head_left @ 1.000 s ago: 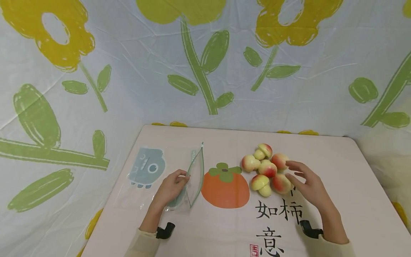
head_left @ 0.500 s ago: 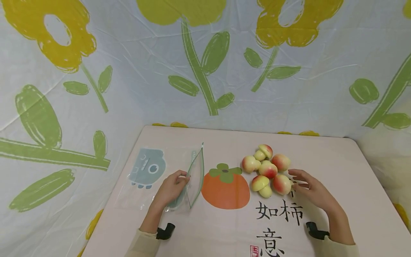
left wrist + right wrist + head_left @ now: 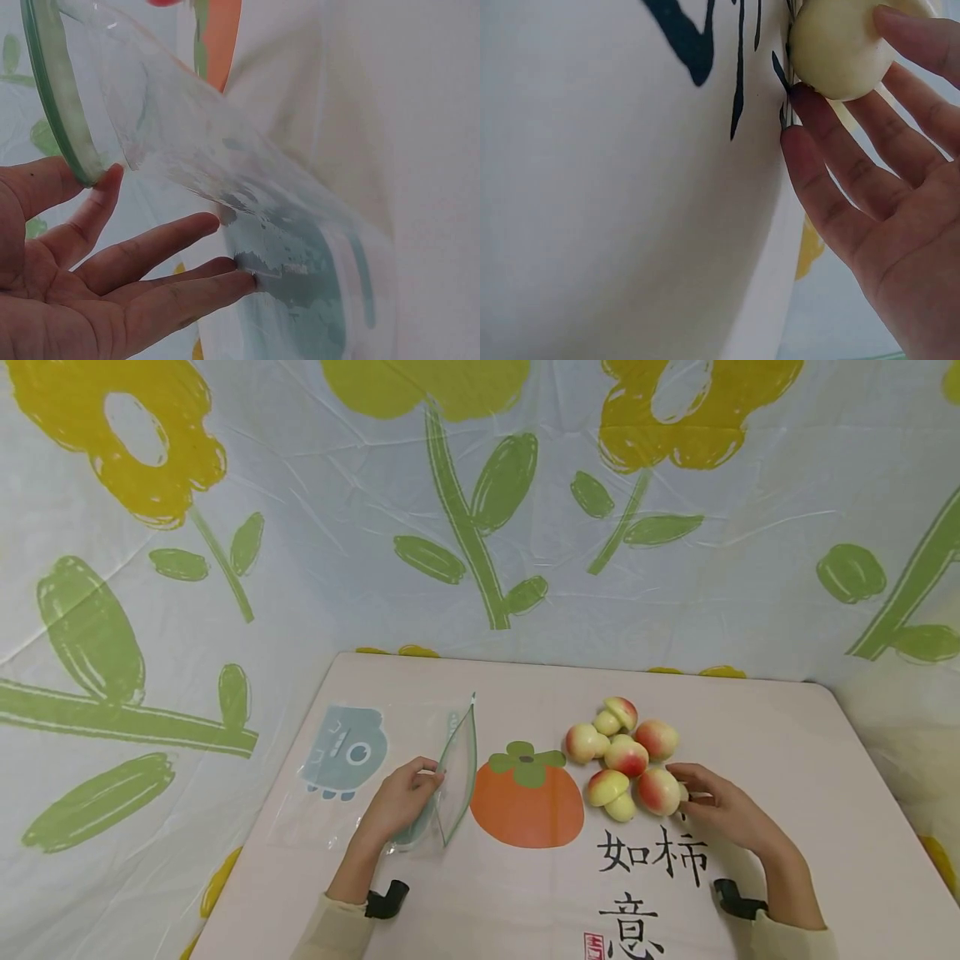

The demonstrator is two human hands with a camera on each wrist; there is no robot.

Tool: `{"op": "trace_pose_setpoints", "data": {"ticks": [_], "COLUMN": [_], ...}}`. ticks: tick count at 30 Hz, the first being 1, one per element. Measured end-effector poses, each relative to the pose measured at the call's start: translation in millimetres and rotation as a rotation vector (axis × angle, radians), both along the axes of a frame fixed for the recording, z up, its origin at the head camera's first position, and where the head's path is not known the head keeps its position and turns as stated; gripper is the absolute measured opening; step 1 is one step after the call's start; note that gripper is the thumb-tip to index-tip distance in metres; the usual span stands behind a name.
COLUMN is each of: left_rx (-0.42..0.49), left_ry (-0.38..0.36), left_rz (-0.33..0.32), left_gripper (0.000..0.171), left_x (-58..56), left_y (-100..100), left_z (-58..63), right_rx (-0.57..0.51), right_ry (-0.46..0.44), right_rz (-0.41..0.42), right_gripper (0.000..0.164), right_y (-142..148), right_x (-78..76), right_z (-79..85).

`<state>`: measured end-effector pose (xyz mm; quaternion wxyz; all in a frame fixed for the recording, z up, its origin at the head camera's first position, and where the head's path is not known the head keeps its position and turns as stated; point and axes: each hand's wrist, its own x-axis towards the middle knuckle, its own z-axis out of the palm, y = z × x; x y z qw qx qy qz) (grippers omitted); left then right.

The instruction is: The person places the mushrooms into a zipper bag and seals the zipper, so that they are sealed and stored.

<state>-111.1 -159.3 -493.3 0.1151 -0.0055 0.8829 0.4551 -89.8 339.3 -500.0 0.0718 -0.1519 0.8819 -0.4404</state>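
Observation:
My left hand (image 3: 401, 797) pinches the green-edged rim of a clear zip bag (image 3: 345, 747) between thumb and forefinger, and the bag's mouth gapes toward the right. In the left wrist view the other fingers reach along the outside of the bag's film (image 3: 292, 247). At the right of the table my right hand (image 3: 727, 810) has its thumb and fingers around the pale stem end of a red-and-yellow toy mushroom (image 3: 660, 791). The right wrist view shows the thumb on the mushroom's pale rounded end (image 3: 840, 49), fingertips right beneath it, at the table surface.
Several more toy mushrooms (image 3: 626, 755) lie clustered left of and behind the gripped one. A printed orange persimmon (image 3: 527, 806) and black characters (image 3: 628, 927) mark the pale tabletop (image 3: 810, 760). A flowered cloth (image 3: 337, 568) hangs behind the table and along its left side.
My right hand first drew back from the mushrooms toward the lower right, then came in and closed on the nearest mushroom's stem. The left hand and the bag have stayed put.

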Motion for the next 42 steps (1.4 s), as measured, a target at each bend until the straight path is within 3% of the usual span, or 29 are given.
{"op": "trace_pose_setpoints", "data": {"ticks": [12,27,34,42], "left_rx": [0.000,-0.016,-0.011,-0.011], "left_ry": [-0.007,-0.013,-0.012,-0.009], "left_rz": [0.001,0.003,-0.003,-0.009], "left_gripper": [0.026,0.026,0.026,0.027], "left_x": [-0.9,-0.6,0.0,-0.1], "left_y": [-0.4,0.4,-0.1,-0.9], "left_z": [-2.2,0.0,0.8,0.6], "right_rx": [0.002,0.031,0.011,-0.119], "right_ry": [-0.035,-0.096,-0.036,0.027], "right_rz": [-0.007,-0.129,-0.136,-0.108], "right_gripper": [0.045,0.050,0.047,0.044], "right_y": [0.7,3.3,0.7,-6.8], "right_x": [-1.0,3.0,6.8,9.1], "right_z": [-3.1,-0.6,2.7,11.5]}}
